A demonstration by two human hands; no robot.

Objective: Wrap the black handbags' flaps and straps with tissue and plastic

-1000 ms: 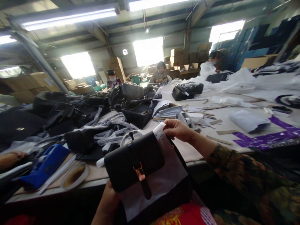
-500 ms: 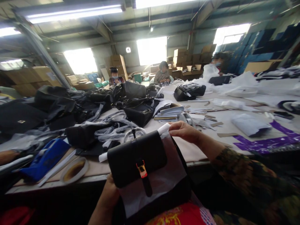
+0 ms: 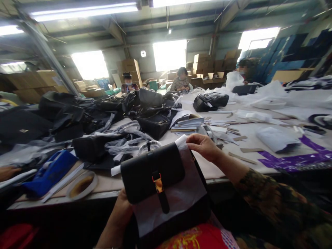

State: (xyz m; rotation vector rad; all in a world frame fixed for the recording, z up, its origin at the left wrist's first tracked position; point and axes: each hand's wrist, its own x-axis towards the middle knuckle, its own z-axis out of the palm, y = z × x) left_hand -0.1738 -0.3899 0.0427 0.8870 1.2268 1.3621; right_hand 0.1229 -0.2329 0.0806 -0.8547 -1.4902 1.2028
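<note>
A black bag [image 3: 153, 169] with a gold buckle [image 3: 158, 184] and strap on its front flap rests upright against my lap, tilted slightly. White tissue paper [image 3: 190, 173] lies under the flap and sticks out at both upper ends. My right hand [image 3: 203, 147] pinches the tissue at the bag's upper right corner between thumb and fingers. At the lower left side my left hand [image 3: 123, 205] grips the bag, its fingers partly hidden behind it. A wrapped handle [image 3: 149, 147] rises from the bag's top.
Black bags [image 3: 64, 117] are heaped at left on the table. Nearby are a blue holder [image 3: 52, 173], a round dish of brown stuff [image 3: 82, 185], paper stacks [image 3: 186, 121] and purple plastic [image 3: 295, 159]. Three people sit across the table; another person's hand [image 3: 9, 172] shows at far left.
The bag and both hands have barely shifted in the picture. My right hand's fingers have curled in a little at the tissue. The other person's hand at far left has moved slightly.
</note>
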